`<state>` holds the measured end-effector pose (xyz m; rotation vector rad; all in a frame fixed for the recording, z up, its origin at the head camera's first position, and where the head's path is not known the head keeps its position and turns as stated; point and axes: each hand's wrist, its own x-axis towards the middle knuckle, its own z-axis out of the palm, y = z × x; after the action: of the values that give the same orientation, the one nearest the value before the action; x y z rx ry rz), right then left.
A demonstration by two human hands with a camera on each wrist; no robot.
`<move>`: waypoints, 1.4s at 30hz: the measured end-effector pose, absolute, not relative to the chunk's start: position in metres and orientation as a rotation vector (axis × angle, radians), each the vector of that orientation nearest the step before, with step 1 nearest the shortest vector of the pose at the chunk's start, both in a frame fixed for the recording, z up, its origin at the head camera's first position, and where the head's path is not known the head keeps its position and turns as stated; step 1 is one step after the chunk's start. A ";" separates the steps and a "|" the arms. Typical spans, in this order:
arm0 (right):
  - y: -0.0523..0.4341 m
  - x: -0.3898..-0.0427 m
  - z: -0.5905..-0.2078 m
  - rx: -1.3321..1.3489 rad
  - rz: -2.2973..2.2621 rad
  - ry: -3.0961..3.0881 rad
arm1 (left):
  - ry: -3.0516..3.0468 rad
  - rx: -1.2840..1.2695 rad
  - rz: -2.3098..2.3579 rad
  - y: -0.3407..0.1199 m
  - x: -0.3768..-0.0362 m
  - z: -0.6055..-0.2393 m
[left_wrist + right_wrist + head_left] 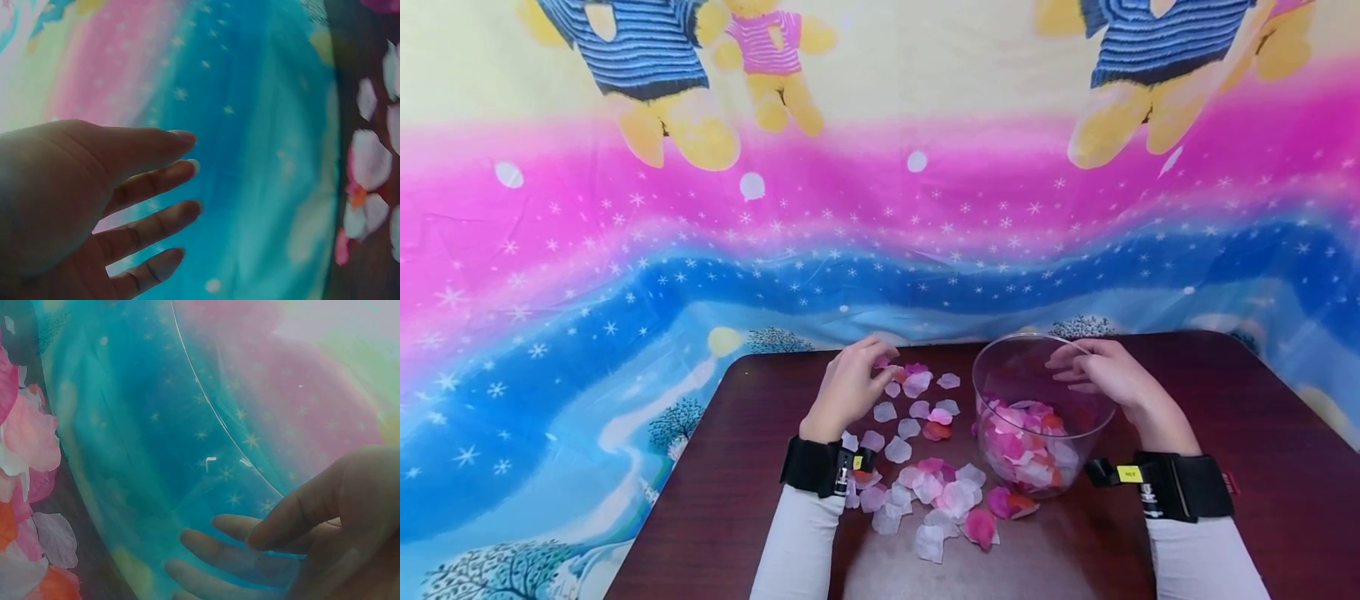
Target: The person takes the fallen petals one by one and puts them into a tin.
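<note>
petals [925, 483] noted pink, white, red; bowl [1000, 367] clear; table [1262, 500] dark brown; backdrop [625, 250] pink-blue, starred, bear-printed.

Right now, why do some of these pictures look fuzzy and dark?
Head view: bright and sharp, though the backdrop bows like a fisheye. Left wrist view: the left hand sits close and shadowed, and the petals are blurred. Right wrist view: soft all over, seen partly through the clear bowl, with the right hand dim.

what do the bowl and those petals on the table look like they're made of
The bowl looks like clear glossy plastic, possibly glass: the petals inside and the backdrop show through its wall. The petals look like thin matte fabric, probably artificial, lying flat and faintly translucent.
</note>
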<state>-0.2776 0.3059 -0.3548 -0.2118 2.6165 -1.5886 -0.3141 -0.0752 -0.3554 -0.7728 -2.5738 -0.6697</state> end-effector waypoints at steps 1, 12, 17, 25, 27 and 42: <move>0.306 -0.278 -0.355 -0.209 -1.590 2.616 | -2.601 -0.765 -0.663 -0.076 -0.316 -0.358; 0.306 -0.277 -0.355 -0.214 -1.601 2.609 | -2.833 -0.864 -0.586 -0.067 -0.333 -0.396; 0.305 -0.276 -0.354 -0.218 -1.603 2.605 | -2.939 -0.856 -0.512 -0.061 -0.335 -0.411; 0.306 -0.277 -0.355 -0.208 -1.604 2.597 | -3.057 -0.827 -0.374 -0.049 -0.332 -0.422; 0.306 -0.277 -0.354 -0.207 -1.605 2.599 | -3.057 -0.844 -0.343 -0.046 -0.331 -0.424; 0.305 -0.277 -0.353 -0.212 -1.601 2.600 | -3.053 -0.958 -0.440 -0.047 -0.329 -0.422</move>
<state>-0.2770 0.3050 -0.3530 -0.2123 2.5999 -1.6012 -0.3292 -0.0471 -0.4216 -0.9582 -3.0525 -0.4402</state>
